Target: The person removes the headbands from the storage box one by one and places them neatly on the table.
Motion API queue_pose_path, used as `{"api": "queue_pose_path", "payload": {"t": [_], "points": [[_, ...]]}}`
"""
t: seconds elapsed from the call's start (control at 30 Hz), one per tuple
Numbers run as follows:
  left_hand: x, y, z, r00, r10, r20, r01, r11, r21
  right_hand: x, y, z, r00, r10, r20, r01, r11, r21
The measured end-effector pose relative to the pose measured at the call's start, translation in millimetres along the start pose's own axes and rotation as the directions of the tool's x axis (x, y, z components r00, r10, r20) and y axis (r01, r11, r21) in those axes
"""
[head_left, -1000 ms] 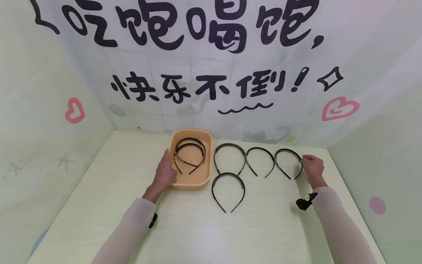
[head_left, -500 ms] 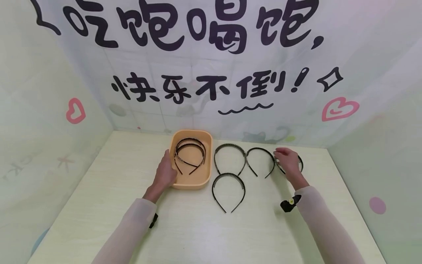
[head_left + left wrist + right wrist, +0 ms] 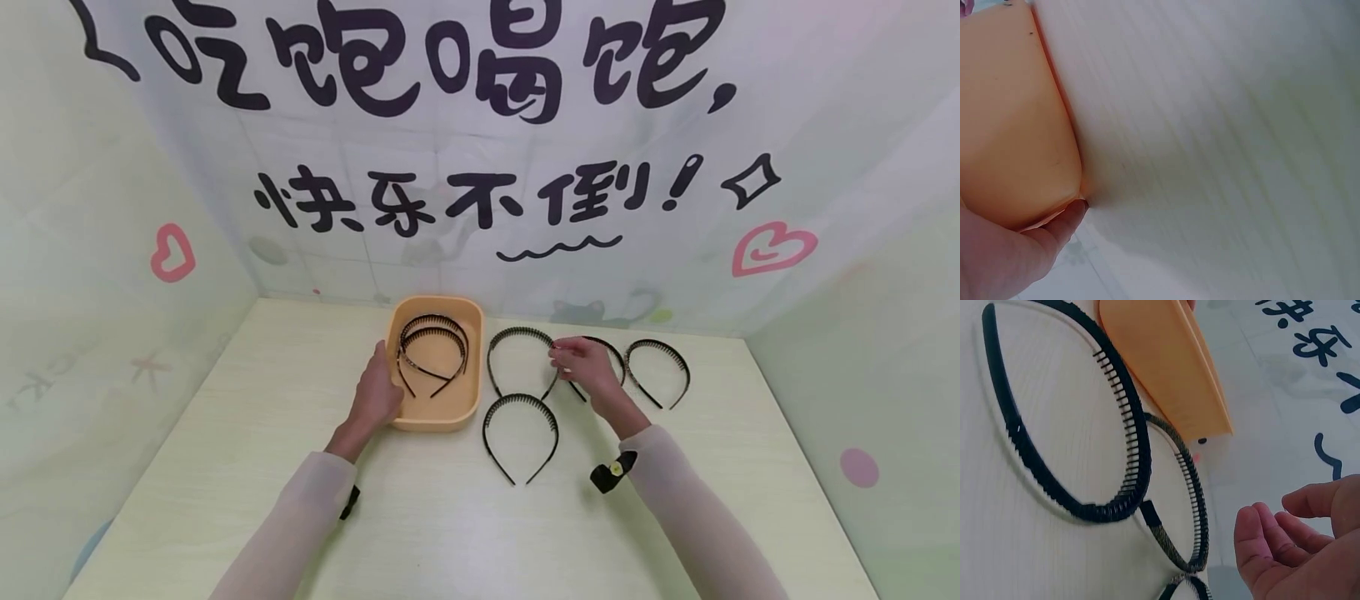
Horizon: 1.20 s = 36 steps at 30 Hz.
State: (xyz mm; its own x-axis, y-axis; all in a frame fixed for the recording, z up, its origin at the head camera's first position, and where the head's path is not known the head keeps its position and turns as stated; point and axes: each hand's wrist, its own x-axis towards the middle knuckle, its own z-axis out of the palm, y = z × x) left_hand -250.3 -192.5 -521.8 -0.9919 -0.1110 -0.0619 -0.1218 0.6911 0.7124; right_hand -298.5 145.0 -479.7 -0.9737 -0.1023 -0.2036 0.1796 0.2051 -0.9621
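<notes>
Along the left side of an orange plastic tray [image 3: 435, 426], my left hand [image 3: 377, 388] holds its wall; in the left wrist view its fingers [image 3: 1063, 225] lie against the tray's outer side. Two black toothed headbands [image 3: 433, 331] lie overlapping inside. My right hand [image 3: 591, 372] hovers over the back row, between the patterned headband [image 3: 522, 331] and the middle headband [image 3: 611, 344], which it partly covers. The right wrist view shows its fingers loosely bent, thumb apart, nothing held. In front of that row lies another black toothed headband [image 3: 519, 398].
At the right end of the row is a further headband [image 3: 656, 343]. The pale wooden table [image 3: 450, 525] meets a printed backdrop [image 3: 450, 267] behind the tray, with side walls at left and right.
My right hand has swept left along the row, from the rightmost headband to beside the patterned one. The headbands, the tray and my left hand have stayed in place.
</notes>
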Motion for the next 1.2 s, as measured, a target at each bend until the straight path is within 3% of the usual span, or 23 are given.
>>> {"api": "queue_pose_path", "payload": {"t": [0.77,1.03,1.2], "points": [[-1.1,0.8,0.1,1.0,0.021,-0.013,-0.021,1.0,0.002,5,-35,106,0.973,-0.031,0.229,0.022,0.999,0.042],[-2.3,0.1,-0.1,1.0,0.026,-0.012,-0.026,1.0,-0.01,4,-44,131,0.972,-0.021,0.233,0.036,0.998,-0.06],[-1.3,0.0,-0.5,1.0,0.027,-0.009,-0.027,1.0,-0.006,2,-47,143,0.967,0.052,0.248,-0.025,0.994,-0.11]]}}
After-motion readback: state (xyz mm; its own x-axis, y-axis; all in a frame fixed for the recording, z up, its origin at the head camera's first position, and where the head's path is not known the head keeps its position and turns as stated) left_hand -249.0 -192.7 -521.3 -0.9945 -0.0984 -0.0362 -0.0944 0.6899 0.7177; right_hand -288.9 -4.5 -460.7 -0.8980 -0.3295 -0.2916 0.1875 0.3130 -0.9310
